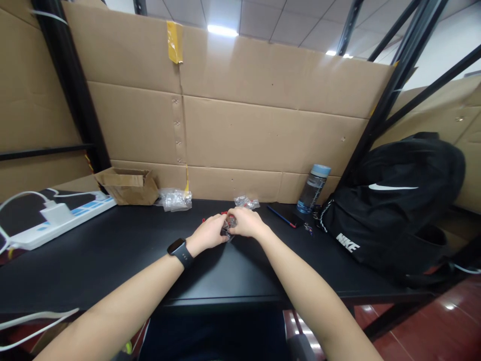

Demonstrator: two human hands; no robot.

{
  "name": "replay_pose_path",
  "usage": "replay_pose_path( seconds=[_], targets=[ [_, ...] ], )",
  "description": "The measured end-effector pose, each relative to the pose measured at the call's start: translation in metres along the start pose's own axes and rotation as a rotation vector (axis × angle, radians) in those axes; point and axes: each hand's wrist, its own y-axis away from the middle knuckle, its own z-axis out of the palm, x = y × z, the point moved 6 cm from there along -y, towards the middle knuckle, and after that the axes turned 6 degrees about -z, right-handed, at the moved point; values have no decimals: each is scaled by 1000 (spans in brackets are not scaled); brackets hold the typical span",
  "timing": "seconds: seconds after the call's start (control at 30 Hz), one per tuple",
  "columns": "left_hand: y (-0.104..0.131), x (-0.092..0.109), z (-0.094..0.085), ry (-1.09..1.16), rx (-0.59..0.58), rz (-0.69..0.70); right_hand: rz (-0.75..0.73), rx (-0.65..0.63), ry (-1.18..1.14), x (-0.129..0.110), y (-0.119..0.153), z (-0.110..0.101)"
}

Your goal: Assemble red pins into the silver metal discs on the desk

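Over the middle of the black table [131, 240], my left hand [210, 230] and my right hand [244, 221] meet with fingers closed. Between them is a small clear plastic bag [229, 231] with dark and reddish bits, partly hidden by the fingers; both hands grip it. Small red pieces lie just behind the hands, too small to name. Behind my right hand rests another clear plastic bag [248, 202] with some red in it. A dark watch [180, 250] is on my left wrist.
At the back left stand an open cardboard box [130, 188] and crumpled clear bags [175, 199]. A white power strip [63, 223] lies far left. To the right are a blue-and-red pen-like stick [281, 216], a water bottle [313, 188] and a black backpack [394, 200]. Cardboard panels [233, 125] wall the back.
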Motion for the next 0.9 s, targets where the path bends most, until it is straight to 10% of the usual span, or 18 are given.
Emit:
replay_pose_path(
  seconds=[0.43, 0.9],
  targets=[
    [-1, 3, 8, 12, 10, -26, -141, -96, -247, 8, -4, 9],
    [-1, 2, 6, -55, 12, -164, 75, 20, 204, -8, 0, 0]
  ],
)
